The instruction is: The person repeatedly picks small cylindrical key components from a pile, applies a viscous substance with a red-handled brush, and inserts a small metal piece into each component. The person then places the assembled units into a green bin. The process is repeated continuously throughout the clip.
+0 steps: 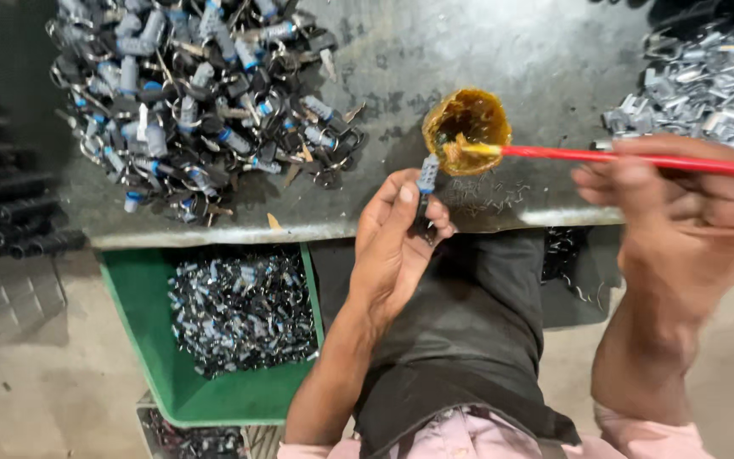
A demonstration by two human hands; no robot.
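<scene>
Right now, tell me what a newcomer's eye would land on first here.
First the red-handled brush in the right hand, its yellow tip dipping into a small amber-stained cup at the middle of the grey metal bench. Just below the cup, the left hand holds up a small lock cylinder. A big heap of similar cylinders with keys fills the bench's left, above a green bin of more parts.

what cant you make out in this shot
Head view only:
- Right hand: motion-blurred, so its grip on the thin red-handled brush is unclear; the handle's end is cut by the right edge.
- Small blue-capped metal cylinder in the left hand: lower part hidden by fingers.
- Round yellow-stained cup: contents indistinct.
- Green plastic bin: parts too small to tell.
</scene>
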